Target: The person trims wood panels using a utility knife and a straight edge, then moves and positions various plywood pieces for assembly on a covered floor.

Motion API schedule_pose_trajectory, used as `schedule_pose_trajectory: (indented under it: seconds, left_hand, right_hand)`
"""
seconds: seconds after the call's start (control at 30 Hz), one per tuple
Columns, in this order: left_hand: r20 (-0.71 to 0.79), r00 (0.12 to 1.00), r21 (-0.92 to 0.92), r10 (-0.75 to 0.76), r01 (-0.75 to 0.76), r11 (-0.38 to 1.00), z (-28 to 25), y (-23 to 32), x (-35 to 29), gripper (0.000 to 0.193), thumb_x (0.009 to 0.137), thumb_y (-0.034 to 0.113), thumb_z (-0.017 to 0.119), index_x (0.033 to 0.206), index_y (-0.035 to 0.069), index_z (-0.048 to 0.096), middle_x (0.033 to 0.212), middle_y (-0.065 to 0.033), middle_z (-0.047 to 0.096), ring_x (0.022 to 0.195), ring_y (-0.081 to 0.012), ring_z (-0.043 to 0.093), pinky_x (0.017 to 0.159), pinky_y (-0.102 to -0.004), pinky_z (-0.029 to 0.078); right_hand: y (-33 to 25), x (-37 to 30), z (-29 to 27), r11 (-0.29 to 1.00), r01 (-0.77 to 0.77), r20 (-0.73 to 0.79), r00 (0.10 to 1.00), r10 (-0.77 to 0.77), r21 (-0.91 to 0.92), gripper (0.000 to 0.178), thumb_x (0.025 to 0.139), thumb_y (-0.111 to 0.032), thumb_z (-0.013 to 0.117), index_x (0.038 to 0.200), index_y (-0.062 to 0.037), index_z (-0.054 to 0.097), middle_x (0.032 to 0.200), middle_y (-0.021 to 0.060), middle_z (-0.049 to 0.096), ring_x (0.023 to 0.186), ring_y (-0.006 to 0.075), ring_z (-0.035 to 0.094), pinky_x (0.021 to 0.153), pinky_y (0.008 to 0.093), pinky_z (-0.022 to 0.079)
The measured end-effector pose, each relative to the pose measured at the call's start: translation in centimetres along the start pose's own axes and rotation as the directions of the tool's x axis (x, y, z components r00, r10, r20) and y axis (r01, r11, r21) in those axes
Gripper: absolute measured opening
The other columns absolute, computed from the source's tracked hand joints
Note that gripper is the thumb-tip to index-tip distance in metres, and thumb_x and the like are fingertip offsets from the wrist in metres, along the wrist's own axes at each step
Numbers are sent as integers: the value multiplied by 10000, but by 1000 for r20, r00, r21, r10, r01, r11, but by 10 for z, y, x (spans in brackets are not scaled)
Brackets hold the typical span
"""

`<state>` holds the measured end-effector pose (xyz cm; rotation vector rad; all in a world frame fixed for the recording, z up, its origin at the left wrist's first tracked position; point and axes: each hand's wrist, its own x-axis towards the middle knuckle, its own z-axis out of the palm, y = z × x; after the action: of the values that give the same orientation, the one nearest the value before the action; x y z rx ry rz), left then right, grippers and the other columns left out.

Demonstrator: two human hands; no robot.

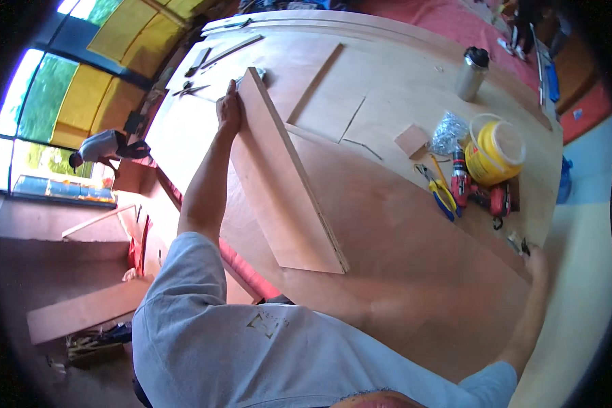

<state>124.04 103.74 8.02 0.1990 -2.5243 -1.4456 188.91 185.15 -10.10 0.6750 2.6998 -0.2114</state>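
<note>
A long plywood board (285,183) stands on its edge across the big plywood-topped table (387,224). My left hand (230,112) grips its far end, the thumb up near the top edge. At the table's right edge my right hand (535,262) has its fingers closed around a small silver-and-black thing (519,242), too small to name. Close to that hand lie a red cordless drill (461,180), blue-and-yellow pliers (442,197) and a yellow bucket (486,160). The fingers of the right hand are partly hidden.
A clear bag of small hardware (449,132), a square wood offcut (411,140) and a steel bottle (472,75) stand farther back. Thin wood strips (316,81) lie at the far side. Another person (105,149) bends over at the left, past the table.
</note>
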Motion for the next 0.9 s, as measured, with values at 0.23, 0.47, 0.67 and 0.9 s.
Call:
schedule_pose_trajectory:
  seconds: [0.23, 0.47, 0.67, 0.9]
  left_hand:
    - [-232, 970, -232, -69, 14, 973, -102, -55, 18, 631, 976, 570, 635, 587, 77, 575, 599, -9, 485, 598, -173, 429, 622, -379, 394]
    - [-315, 949, -392, -22, -109, 913, -208, -111, 5, 568, 1050, 442, 483, 1389, 4, 607, 1103, -114, 709, 986, -206, 636, 937, -320, 482]
    - [-281, 955, -531, -98, -70, 844, -243, -176, 10, 515, 1050, 333, 399, 1408, 21, 598, 1036, -77, 706, 850, -159, 651, 741, -288, 536]
    - [-205, 961, -767, -188, -38, 640, -228, -221, 1, 513, 993, 337, 437, 1325, 3, 643, 1034, -79, 684, 900, -186, 640, 768, -340, 541]
  right_hand:
    - [17, -2, 11, 955, -213, 55, 972, 228, -205, 462, 966, -146, 642, 1388, 2, 525, 1239, 282, 641, 1131, 453, 634, 979, 521, 506]
    - [-17, -17, -14, 959, -274, -671, 699, 247, 69, 476, 1053, -285, 573, 1374, 62, 526, 1284, 289, 635, 1175, 445, 619, 1006, 496, 494]
    - [-248, -65, -83, 773, 130, -644, 647, 408, 621, 540, 1017, -335, 655, 1345, 73, 522, 1072, 231, 643, 940, 365, 638, 847, 446, 536]
    - [-703, -119, -179, 289, 415, -219, 822, -525, 863, 371, 1003, -245, 671, 1242, 21, 574, 1025, 87, 617, 913, 173, 583, 819, 330, 484]
